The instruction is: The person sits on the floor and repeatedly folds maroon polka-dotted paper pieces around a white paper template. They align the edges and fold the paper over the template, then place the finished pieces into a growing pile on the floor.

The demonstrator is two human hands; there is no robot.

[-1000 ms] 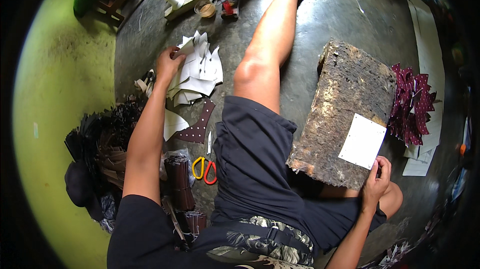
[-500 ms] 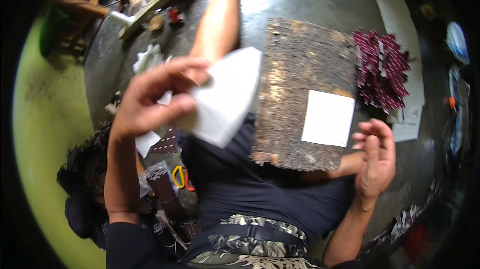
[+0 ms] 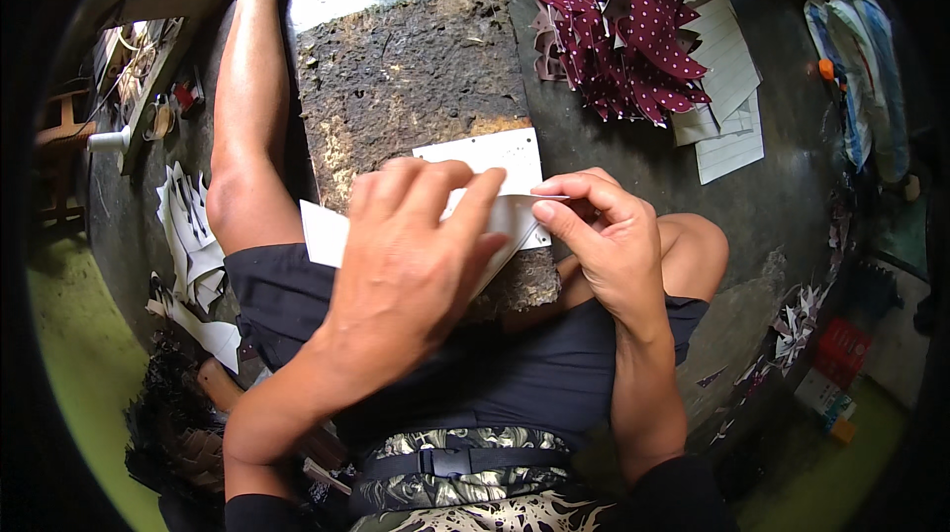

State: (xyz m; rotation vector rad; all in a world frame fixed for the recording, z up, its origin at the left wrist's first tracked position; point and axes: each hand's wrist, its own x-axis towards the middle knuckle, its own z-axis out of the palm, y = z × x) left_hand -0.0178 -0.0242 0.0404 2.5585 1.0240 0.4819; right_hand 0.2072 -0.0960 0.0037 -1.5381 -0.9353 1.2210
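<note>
Between the fingers of both hands, a white sheet (image 3: 510,220) is held just above the near end of a rough brown board (image 3: 416,87), which lies on the floor across the person's lap. The left hand (image 3: 411,270) is spread flat over the sheet, its fingers (image 3: 465,210) nearly straight and pressed on the upper face, so that most of the sheet is hidden beneath the palm; one white corner is seen left of the wrist. The right hand (image 3: 609,245) is curled, thumb and forefinger (image 3: 569,186) pinched shut on the sheet's right edge. Just beyond the fingertips, a second white card (image 3: 485,151) is seen lying flat on the board. Further out, beyond the right fingers, a heap of maroon dotted cut pieces (image 3: 623,27) is piled on lined white paper (image 3: 727,126). Well to the left of the left fingers, past the bare knee, white paper cuttings (image 3: 193,235) are scattered on the dark floor (image 3: 792,195).
</note>
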